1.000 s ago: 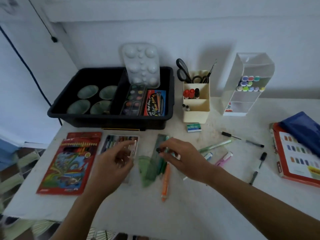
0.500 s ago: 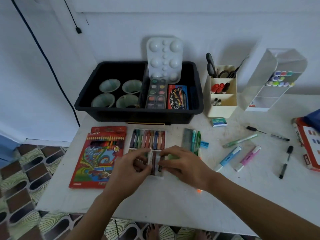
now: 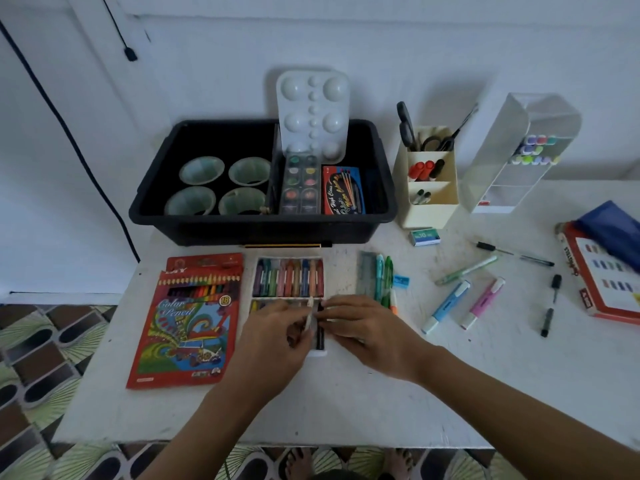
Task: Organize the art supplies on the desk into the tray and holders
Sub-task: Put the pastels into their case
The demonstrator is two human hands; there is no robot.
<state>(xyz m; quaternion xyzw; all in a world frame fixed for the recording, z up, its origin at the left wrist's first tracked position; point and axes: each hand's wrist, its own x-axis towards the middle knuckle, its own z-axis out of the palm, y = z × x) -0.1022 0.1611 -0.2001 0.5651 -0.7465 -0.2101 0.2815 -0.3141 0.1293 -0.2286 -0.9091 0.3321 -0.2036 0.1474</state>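
Just back from the near edge of the white, speckled worktop (image 3: 346, 403), the head view shows both hands meeting over an open box of crayons (image 3: 289, 282). The box is a shallow white tray of waxy coloured sticks laid side by side.

The left hand (image 3: 273, 337) has its grip closed on a pale crayon (image 3: 309, 317), pinched in curled fingers and tilted above the box's near row. The right hand (image 3: 360, 327) lies flatter, with its fingertips at the same spot. Whether its grip holds the stick I cannot tell.

Just beside the box, toward the left edge, lies a flat red cardboard pack of colour pencils (image 3: 188, 323).

Along the far edge sits a black plastic tray (image 3: 263, 232). It holds four round pale cups (image 3: 202, 170), a paint set (image 3: 300, 183) and a brush pack (image 3: 343, 190), with a white moulded palette (image 3: 313, 112) propped upright.

Further along that edge stand a cream stepped holder (image 3: 429, 209) with scissors and markers, and a clear holder (image 3: 512, 161).

Loose on the worktop, a ruler with pens (image 3: 375, 277) lies partly hidden by the right hand. A blue highlighter (image 3: 446, 306) and a pink highlighter (image 3: 483, 303) lie toward the right edge.
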